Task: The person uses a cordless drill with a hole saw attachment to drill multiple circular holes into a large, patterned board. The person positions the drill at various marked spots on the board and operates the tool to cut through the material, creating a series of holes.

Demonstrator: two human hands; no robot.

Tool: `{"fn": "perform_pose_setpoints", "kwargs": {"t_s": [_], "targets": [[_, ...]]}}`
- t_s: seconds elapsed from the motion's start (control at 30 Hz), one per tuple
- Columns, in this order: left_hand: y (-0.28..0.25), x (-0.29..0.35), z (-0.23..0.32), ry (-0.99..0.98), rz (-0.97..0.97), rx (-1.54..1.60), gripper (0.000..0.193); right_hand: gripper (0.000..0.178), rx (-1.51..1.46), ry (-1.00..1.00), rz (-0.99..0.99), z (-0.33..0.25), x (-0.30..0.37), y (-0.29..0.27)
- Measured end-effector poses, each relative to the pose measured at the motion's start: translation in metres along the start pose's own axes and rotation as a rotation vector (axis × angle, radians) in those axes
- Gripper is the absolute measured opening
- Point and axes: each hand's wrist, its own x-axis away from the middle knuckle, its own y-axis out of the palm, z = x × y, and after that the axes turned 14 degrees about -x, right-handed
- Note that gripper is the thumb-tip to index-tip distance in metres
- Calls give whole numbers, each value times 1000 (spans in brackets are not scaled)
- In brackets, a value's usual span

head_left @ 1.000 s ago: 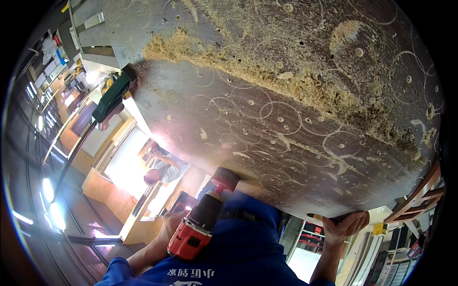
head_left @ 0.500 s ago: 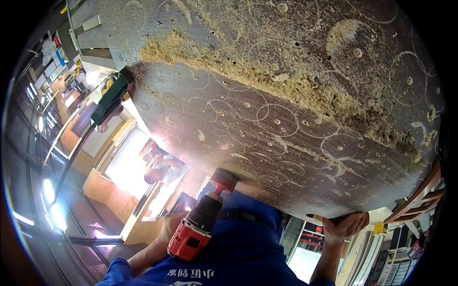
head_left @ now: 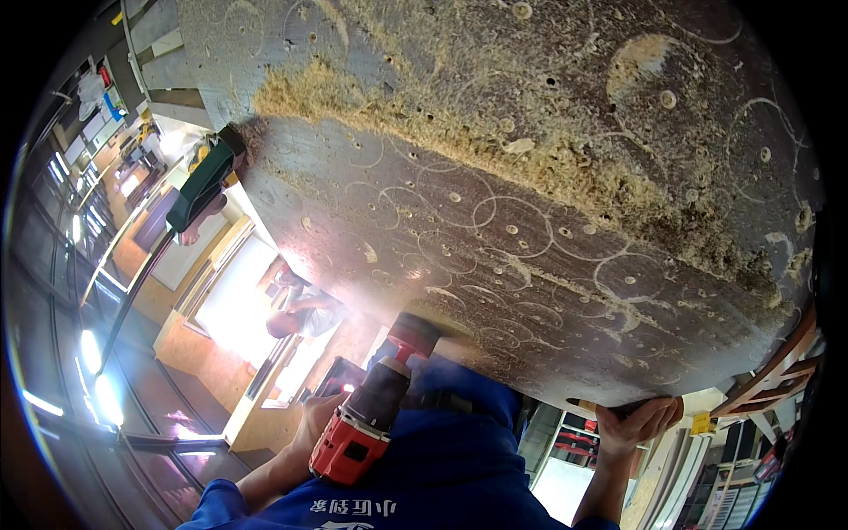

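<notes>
My left hand (head_left: 320, 419) is wrapped round the grip of a red and black cordless drill (head_left: 355, 428). In the drill's chuck sits a dark round disc with a red rim (head_left: 413, 336), close to the near edge of the worktop. A tan blur lies just right of the disc, and I cannot make out what it is. My right hand (head_left: 632, 419) is closed, at the worktop's near right edge, on a rounded brown wooden piece (head_left: 678, 410) with a dark part, mostly hidden by the fingers.
Sawdust (head_left: 548, 163) lies in a thick band across the grey-brown worktop (head_left: 424, 230), which is marked with rings and screw holes. A dark green tool (head_left: 205, 181) rests at its left edge. Another person (head_left: 305, 311) is at the left, beyond the worktop. A wooden stool-like frame (head_left: 777, 367) stands at right.
The worktop appears shifted very slightly in the view. Both hands, the drill and the wooden piece stay almost where they were.
</notes>
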Motion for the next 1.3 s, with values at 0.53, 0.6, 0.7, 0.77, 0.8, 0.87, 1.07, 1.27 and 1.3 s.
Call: {"fn": "perform_pose_setpoints", "kwargs": {"t_s": [0.53,0.6,0.7,0.77,0.8,0.87,1.07,1.27,1.3], "targets": [[6,2,-1,12,29,11,25,100,-29,23,-33,0,1,-3],[2,1,0,29,7,0,25,100,-31,25,-30,-1,-1,-3],[8,5,-8,6,-3,48,25,101,-30,24,-28,-1,-1,-2],[7,5,-8,10,-3,74,24,100,-34,30,-35,-1,1,-3],[8,5,-7,11,-3,90,24,100,-34,29,-37,0,0,-3],[7,6,-6,-39,-12,98,25,100,-35,27,-40,-1,-1,-3],[7,5,-3,-22,-6,173,29,101,-44,19,-25,-1,-2,-2],[12,4,-7,46,27,30,28,103,-34,6,-18,0,-3,-2],[11,3,-5,76,43,25,27,103,-28,0,-11,0,-3,-2]]}}
